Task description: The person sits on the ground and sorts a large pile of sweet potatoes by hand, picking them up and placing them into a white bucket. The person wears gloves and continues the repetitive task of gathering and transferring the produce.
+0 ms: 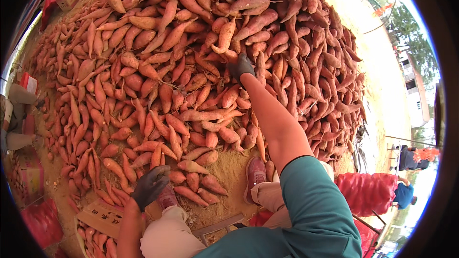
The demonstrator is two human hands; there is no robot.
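A large heap of reddish sweet potatoes (pixel 165 93) spreads over the ground before me. My right hand (pixel 242 68), in a dark grey glove, reaches into the middle of the heap. Its fingertips touch a sweet potato (pixel 231 56), but the heap hides whether they grip it. Just above lies a paler, curved sweet potato (pixel 226 36). My left hand (pixel 150 186), gloved alike, hovers above my shoe at the heap's near edge. Its fingers are loosely bent with nothing visible in them. Close by, several loose sweet potatoes (pixel 195 190) lie on the soil.
An open cardboard box (pixel 104 218) of sweet potatoes stands by my left arm. Red mesh sacks (pixel 369 193) are stacked at right, another red sack (pixel 43 222) at lower left. A metal frame (pixel 218 226) is near my legs. A person's legs (pixel 21 114) show at left.
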